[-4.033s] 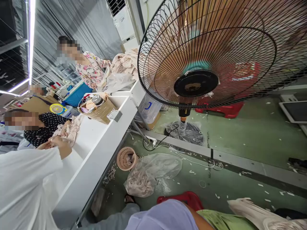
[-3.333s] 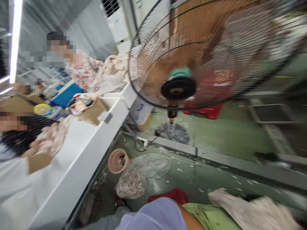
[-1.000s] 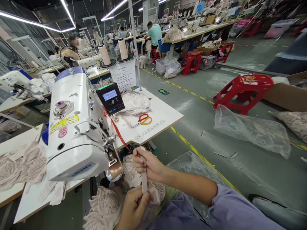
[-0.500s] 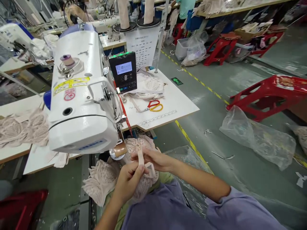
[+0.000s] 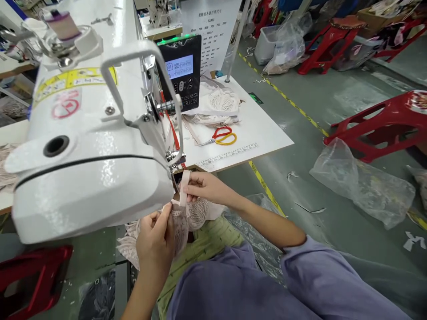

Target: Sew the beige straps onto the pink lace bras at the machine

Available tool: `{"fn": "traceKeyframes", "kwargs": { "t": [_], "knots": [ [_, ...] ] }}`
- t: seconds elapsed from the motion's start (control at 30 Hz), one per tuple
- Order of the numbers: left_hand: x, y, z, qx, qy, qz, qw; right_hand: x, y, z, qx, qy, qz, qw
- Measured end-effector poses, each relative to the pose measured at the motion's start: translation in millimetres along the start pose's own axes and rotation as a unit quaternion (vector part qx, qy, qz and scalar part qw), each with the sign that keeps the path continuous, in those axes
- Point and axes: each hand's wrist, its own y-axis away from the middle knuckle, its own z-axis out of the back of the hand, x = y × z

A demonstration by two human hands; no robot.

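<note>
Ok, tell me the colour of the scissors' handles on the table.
The scissors have one red handle and one yellow, clearest in the head view.

Paper sheet [image 5: 213,26]: size list, "75B 80B", "70C 75C"; the rest too small to read.
Control panel [image 5: 182,71]: lit digits, unreadable.
Sewing machine sticker [image 5: 65,106]: red prohibition circle.

Both hands are raised in front of the body, close together. Left hand [image 5: 156,242]: forearm rising from below, back of hand toward the camera, fingers curled in a pinch. Right hand [image 5: 204,188]: forearm bare, sleeve at the elbow, reaching leftward, fingertips pinched.
</note>
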Motion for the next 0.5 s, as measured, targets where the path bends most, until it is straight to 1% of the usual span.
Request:
{"fn": "traceKeyframes", "kwargs": {
  "t": [0.1,0.17,0.23,0.27,0.3,0.33,0.4,0.43,0.5],
  "knots": [
    [5.2,-0.8,6.9,0.047,0.053,0.024,0.997,4.5,-7.7,-3.1,-0.015,0.052,0.014,0.998],
    [13.1,-2.4,9.1,0.101,0.101,0.033,0.989,7.0,-14.3,-5.4,-0.045,0.1,0.047,0.993],
    [20.7,-4.5,9.9,0.167,0.145,0.048,0.974,8.1,-21.6,-8.4,-0.076,0.165,0.099,0.978],
    [23.0,-5.7,10.2,0.191,0.162,0.057,0.966,8.0,-25.4,-10.2,-0.093,0.202,0.13,0.966],
    [23.9,-7.0,10.6,0.204,0.178,0.068,0.96,7.7,-29.0,-12.0,-0.106,0.236,0.16,0.953],
    [23.2,-8.2,11.3,0.204,0.194,0.08,0.956,7.4,-32.5,-13.8,-0.115,0.261,0.186,0.94],
    [18.1,-10.0,13.7,0.183,0.227,0.11,0.95,6.8,-38.5,-16.8,-0.123,0.29,0.213,0.925],
    [14.3,-10.3,15.3,0.174,0.243,0.126,0.946,6.7,-41.0,-17.8,-0.121,0.294,0.214,0.924],
    [6.3,-9.6,18.9,0.174,0.277,0.156,0.932,7.0,-44.4,-18.6,-0.112,0.291,0.209,0.927]
  ]
}}
